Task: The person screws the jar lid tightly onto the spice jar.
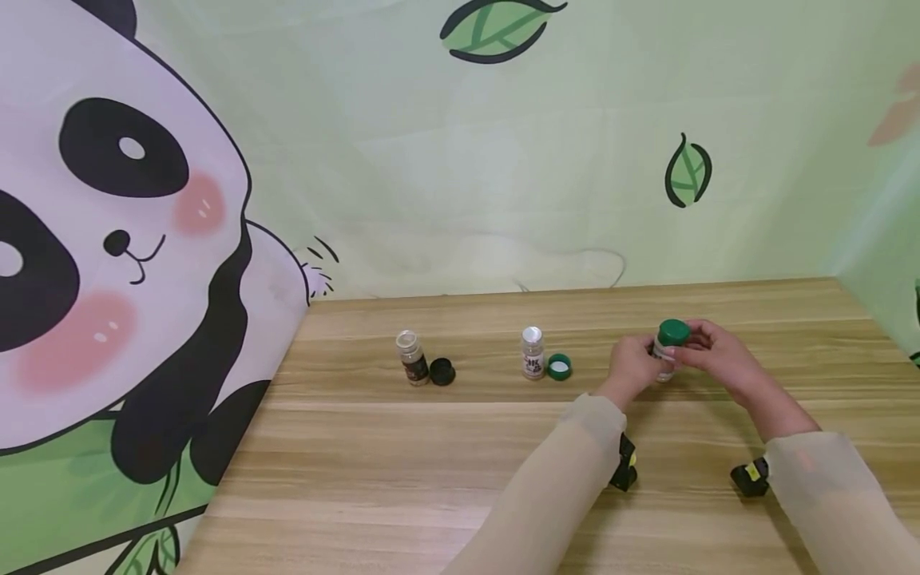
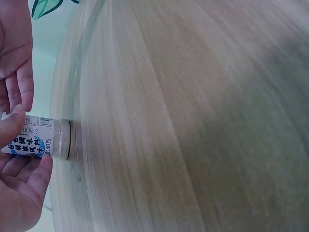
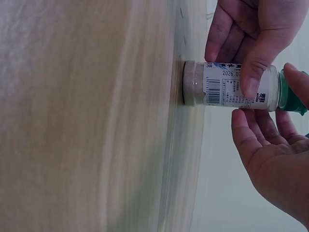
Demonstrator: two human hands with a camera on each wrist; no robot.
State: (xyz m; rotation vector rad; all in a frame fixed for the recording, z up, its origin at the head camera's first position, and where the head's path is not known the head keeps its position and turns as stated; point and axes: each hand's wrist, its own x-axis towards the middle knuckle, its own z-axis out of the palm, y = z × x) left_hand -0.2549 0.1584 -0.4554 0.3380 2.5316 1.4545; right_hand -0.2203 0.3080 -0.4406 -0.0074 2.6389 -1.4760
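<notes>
On the right of the head view stands a small clear seasoning jar (image 1: 664, 372) with a white printed label and a green cap (image 1: 673, 331). My left hand (image 1: 634, 366) grips its body from the left, its thumb lying across the label (image 3: 229, 92). From the other side my right hand (image 1: 721, 357) pinches the green cap between thumb and fingers. In the left wrist view the jar's base (image 2: 62, 139) is at the table surface, and the cap is out of that frame. Pale contents show near the base.
Left along the wooden table (image 1: 402, 463) stand two uncapped jars: one with a dark label (image 1: 412, 359) beside a black cap (image 1: 442, 371), another with a white label (image 1: 533, 353) beside an upturned green cap (image 1: 559, 367). A printed cloth (image 1: 431, 176) hangs behind.
</notes>
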